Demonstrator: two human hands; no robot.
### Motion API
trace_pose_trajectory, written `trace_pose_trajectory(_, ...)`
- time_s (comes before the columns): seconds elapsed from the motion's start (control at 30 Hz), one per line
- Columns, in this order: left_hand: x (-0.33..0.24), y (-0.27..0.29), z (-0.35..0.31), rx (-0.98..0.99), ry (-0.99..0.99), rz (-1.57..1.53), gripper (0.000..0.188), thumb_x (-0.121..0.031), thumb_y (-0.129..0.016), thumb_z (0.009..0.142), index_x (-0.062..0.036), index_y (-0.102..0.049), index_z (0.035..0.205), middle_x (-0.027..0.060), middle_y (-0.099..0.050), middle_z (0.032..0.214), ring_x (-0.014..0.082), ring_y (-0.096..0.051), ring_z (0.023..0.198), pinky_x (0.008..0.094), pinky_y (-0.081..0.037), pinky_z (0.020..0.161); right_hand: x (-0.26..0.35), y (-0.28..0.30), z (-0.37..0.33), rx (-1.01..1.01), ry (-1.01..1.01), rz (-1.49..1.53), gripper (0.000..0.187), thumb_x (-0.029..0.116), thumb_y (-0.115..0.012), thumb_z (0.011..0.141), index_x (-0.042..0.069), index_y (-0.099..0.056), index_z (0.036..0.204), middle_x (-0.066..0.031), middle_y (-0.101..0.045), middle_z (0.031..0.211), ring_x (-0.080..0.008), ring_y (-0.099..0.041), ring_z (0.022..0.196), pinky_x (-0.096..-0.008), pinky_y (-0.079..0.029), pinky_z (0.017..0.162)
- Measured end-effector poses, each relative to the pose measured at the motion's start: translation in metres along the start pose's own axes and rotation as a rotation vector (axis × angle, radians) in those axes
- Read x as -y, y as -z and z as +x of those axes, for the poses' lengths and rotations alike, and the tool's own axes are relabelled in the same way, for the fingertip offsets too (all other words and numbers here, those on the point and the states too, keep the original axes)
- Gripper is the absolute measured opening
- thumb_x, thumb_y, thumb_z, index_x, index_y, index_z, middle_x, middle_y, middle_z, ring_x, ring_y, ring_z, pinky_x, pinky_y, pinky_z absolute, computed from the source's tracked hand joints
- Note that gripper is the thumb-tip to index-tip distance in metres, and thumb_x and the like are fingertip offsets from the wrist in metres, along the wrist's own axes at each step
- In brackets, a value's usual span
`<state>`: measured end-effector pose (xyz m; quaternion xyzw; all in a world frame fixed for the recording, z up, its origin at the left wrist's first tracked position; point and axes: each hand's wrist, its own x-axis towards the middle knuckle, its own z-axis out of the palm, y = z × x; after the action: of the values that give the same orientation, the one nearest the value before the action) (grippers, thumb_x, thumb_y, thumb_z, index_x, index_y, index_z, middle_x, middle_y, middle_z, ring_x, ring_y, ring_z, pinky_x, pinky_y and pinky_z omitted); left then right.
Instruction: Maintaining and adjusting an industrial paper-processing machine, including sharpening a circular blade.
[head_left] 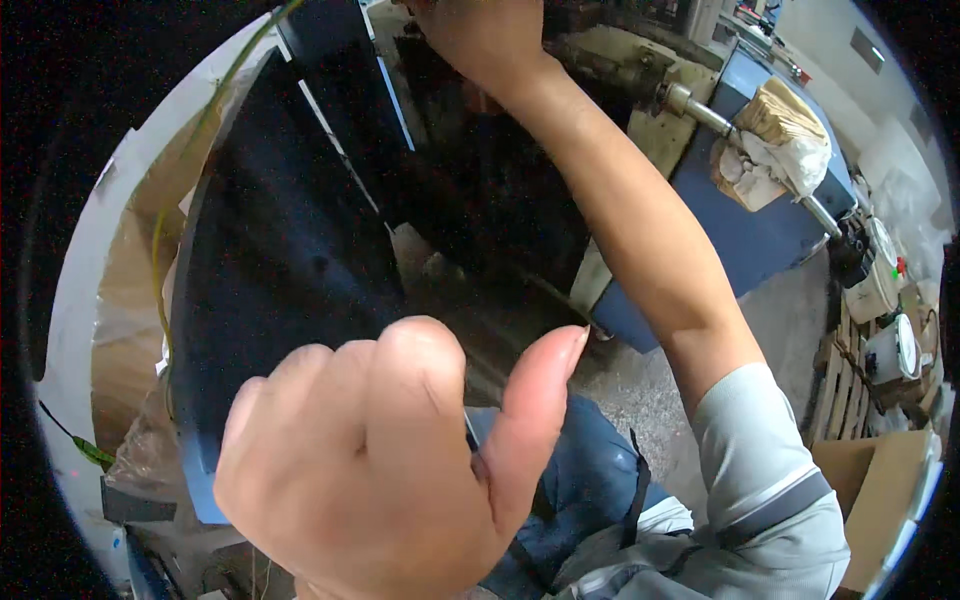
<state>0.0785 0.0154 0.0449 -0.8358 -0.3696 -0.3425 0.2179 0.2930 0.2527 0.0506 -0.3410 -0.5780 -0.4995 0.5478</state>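
My left hand [360, 460] is close up at the bottom, back of the hand facing up. Its fingers are curled away from me, their tips hidden, while the thumb stands out to the right. Anything inside the curl is out of sight. It overlaps the lower edge of a large dark panel [290, 240], though contact cannot be told. My right hand [480, 35] reaches up to the top edge, into the shadowed opening of a machine [500, 190]. Its fingers are cut off or hidden, so what they touch does not show.
Right of my arm, a metal rod [705, 115] with crumpled rags [780, 120] hangs over the machine's blue side [715, 220]. White buckets [890, 350], a wooden pallet [845, 385] and a cardboard box [880, 480] stand farther right. Brown sheeting [140, 290] and a yellow-green cable [160, 260] line the left.
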Motion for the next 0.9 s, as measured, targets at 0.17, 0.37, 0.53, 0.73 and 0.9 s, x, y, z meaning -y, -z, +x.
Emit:
trace_pose_trajectory(0.17, 0.001, 0.003, -0.002, 0.031, 0.024, -0.006, 0.031, -0.029, -0.086, 0.080, -0.0099, -0.062, 0.077, 0.0083, -0.054, 0.065, 0.0313, -0.051, 0.056, 0.0407, -0.036, 0.055, 0.026, 0.016, -0.010, 0.116, -0.118, 0.003, 0.044, 0.022, -0.080, 0.083, -0.002, -0.067, 0.118, -0.0246, -0.064, 0.118, -0.0444, -0.058, 0.107, -0.0526, -0.046, 0.093)
trace_pose_trajectory(0.37, -0.003, 0.003, -0.001, 0.041, 0.041, -0.020, 0.030, -0.027, -0.086, 0.080, -0.0094, -0.062, 0.076, 0.0090, -0.055, 0.065, 0.0310, -0.052, 0.056, 0.0397, -0.037, 0.055, 0.027, 0.021, -0.019, 0.155, -0.098, -0.060, 0.044, 0.022, -0.080, 0.083, -0.002, -0.068, 0.117, -0.0254, -0.064, 0.118, -0.0444, -0.058, 0.109, -0.0527, -0.046, 0.095)
trace_pose_trajectory(0.53, 0.000, 0.002, -0.003, -0.023, 0.030, -0.028, 0.030, -0.028, -0.086, 0.080, -0.0092, -0.062, 0.075, 0.0093, -0.055, 0.064, 0.0310, -0.052, 0.056, 0.0398, -0.037, 0.055, 0.028, 0.013, -0.013, 0.198, -0.166, 0.001, 0.041, 0.024, -0.079, 0.085, -0.002, -0.068, 0.115, -0.0236, -0.066, 0.116, -0.0427, -0.058, 0.111, -0.0529, -0.046, 0.093)
trace_pose_trajectory(0.73, -0.002, 0.004, -0.001, 0.022, 0.046, -0.027, 0.031, -0.029, -0.086, 0.080, -0.0094, -0.063, 0.076, 0.0087, -0.055, 0.065, 0.0314, -0.052, 0.056, 0.0408, -0.037, 0.055, 0.029, 0.015, -0.007, 0.178, -0.077, -0.187, 0.036, 0.023, -0.077, 0.088, -0.001, -0.070, 0.114, -0.0229, -0.067, 0.110, -0.0423, -0.058, 0.108, -0.0533, -0.046, 0.089)
trace_pose_trajectory(0.9, 0.000, 0.003, -0.002, 0.023, 0.026, -0.035, 0.033, -0.031, -0.087, 0.079, -0.0102, -0.061, 0.075, 0.0085, -0.055, 0.065, 0.0315, -0.052, 0.057, 0.0414, -0.037, 0.056, 0.020, 0.013, -0.013, 0.137, -0.136, 0.017, 0.038, 0.025, -0.077, 0.088, -0.001, -0.069, 0.115, -0.0253, -0.066, 0.111, -0.0434, -0.058, 0.107, -0.0531, -0.046, 0.090)
